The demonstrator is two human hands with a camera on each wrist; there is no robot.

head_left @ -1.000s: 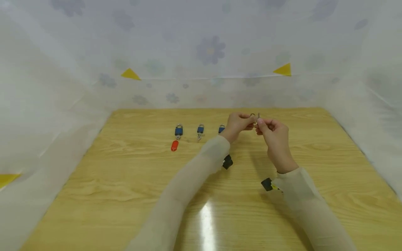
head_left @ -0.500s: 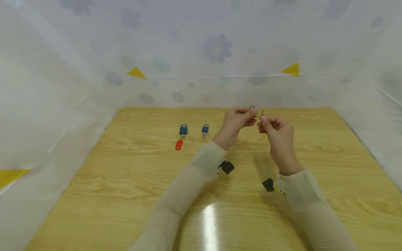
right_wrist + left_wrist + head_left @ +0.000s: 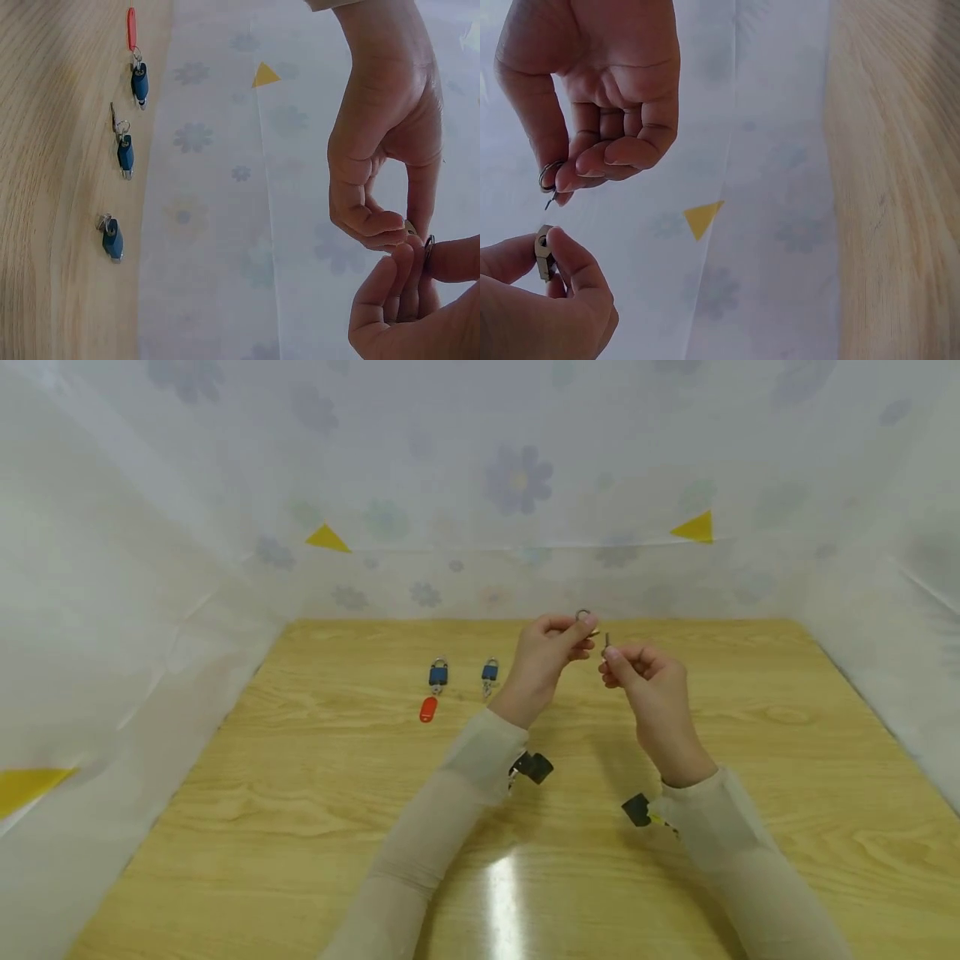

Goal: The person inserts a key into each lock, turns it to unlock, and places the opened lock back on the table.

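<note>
A white translucent sheet printed with faint flowers is seen walling three sides of a light wooden table, with small yellow triangles fixed along it. Two arms in pale beige sleeves are raised above the far middle of the table, and black wrist-worn devices are visible beneath them.

The left hand is held up with its lower fingers curled into the palm, and a small silver key ring with a key is pinched between thumb and forefinger. The right hand is held just beside it, fingers curled, and a small brass-coloured padlock is pinched between thumb and fingertips. In the head view only a thin metal part is seen standing above the fingers. Key and padlock are close together, apart by a narrow gap in the left wrist view, both well above the table.

On the table to the left, a blue padlock with a red oval tag is laid, and a second blue padlock is set near it. A third blue padlock is shown in the right wrist view; in the head view it is hidden behind the left hand.
</note>
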